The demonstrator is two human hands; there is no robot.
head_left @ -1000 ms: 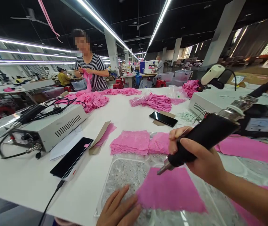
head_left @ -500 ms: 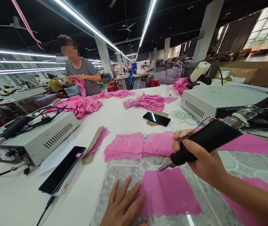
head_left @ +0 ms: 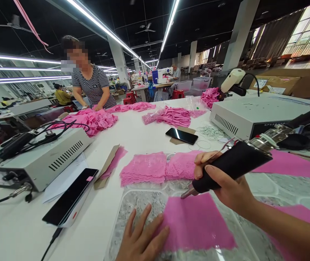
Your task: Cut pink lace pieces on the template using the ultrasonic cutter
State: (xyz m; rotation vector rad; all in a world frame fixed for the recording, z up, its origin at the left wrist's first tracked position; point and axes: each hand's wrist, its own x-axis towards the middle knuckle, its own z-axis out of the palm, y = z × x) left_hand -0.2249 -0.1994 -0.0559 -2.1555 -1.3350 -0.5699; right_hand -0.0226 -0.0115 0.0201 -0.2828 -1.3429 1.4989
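At the desk (head_left: 141, 134), our right hand (head_left: 227, 186) keeps its grip closed round a black-handled cutting wand (head_left: 233, 165), the metal tip poised at the top edge of a pink fabric square (head_left: 198, 224). Our left hand (head_left: 141, 239), grip open and flat, pins the square's left edge to the speckled work plate (head_left: 138, 204). We judge a cut is being lined up, which calls for firm pinning. Folded pink lace (head_left: 144, 168) lies just beyond, and a phone (head_left: 70, 197) sits well to the left.

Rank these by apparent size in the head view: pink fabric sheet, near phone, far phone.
1. pink fabric sheet
2. near phone
3. far phone; it lies farther off, so true order is unsure.
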